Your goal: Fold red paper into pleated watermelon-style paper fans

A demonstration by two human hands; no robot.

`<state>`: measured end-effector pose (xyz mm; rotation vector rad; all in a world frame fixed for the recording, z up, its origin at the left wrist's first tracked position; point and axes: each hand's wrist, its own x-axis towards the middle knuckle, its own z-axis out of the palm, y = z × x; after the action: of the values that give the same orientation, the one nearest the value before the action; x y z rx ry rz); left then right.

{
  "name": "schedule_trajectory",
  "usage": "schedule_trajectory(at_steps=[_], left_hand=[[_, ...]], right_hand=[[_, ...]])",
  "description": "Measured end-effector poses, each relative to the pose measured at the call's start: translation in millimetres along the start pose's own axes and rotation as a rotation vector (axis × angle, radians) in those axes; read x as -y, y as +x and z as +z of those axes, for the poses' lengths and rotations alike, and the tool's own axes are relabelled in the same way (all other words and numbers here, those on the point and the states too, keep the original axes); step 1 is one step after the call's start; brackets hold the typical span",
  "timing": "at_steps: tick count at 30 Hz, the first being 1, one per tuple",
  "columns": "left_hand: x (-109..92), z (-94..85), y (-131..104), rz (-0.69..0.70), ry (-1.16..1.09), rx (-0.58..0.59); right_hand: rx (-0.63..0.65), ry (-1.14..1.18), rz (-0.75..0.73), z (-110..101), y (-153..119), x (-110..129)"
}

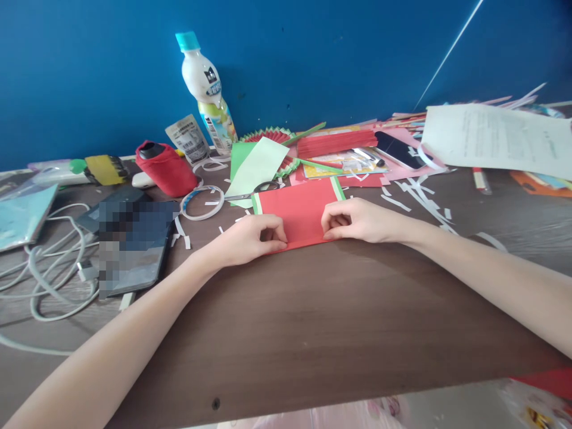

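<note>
A red paper sheet point(304, 211) with green and white strips along its left and right edges lies on the brown table point(286, 322). My left hand point(261, 238) pinches the sheet's near edge at its left part, fingers curled and closed. Toward the right end of the same edge, my right hand point(342, 221) holds the paper between thumb and fingers. The near edge looks narrowly folded. Just behind the sheet lie scissors point(267, 186) and a pale green paper point(259, 167).
A roll of tape point(202, 203), a tablet point(138, 247) and white cables point(58, 268) lie left. Behind stand a bottle point(208, 95) and a red-wrapped object point(166, 170). Pleated red paper point(337, 142), a phone point(403, 150), paper scraps point(424, 199) and a printed sheet point(496, 140) are back right.
</note>
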<state>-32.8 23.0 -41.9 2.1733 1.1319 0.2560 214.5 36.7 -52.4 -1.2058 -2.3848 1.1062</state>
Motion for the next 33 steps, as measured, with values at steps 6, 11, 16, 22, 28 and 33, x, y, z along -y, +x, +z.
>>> schedule_trajectory(at_steps=[6,11,16,22,28,33], left_hand=[[1.2,0.1,0.2,0.001,-0.007,0.003],[0.9,-0.7,-0.6,-0.018,-0.036,0.021],[0.3,-0.8,-1.1,-0.012,-0.036,0.026],[0.2,-0.3,-0.6,0.037,-0.025,0.027],[2.3,-0.6,-0.9,0.082,0.040,0.048],[1.4,-5.4,-1.8,0.099,0.126,0.088]], right_hand=[[0.001,-0.005,-0.010,0.2,1.0,-2.5],[-0.004,0.001,-0.008,0.6,0.5,-2.0],[-0.003,-0.004,-0.009,0.8,0.6,-1.4],[0.005,-0.003,-0.002,0.5,0.5,-2.8],[0.015,-0.023,-0.050,-0.3,0.0,-0.9],[0.027,-0.038,-0.059,-0.5,-0.2,-0.3]])
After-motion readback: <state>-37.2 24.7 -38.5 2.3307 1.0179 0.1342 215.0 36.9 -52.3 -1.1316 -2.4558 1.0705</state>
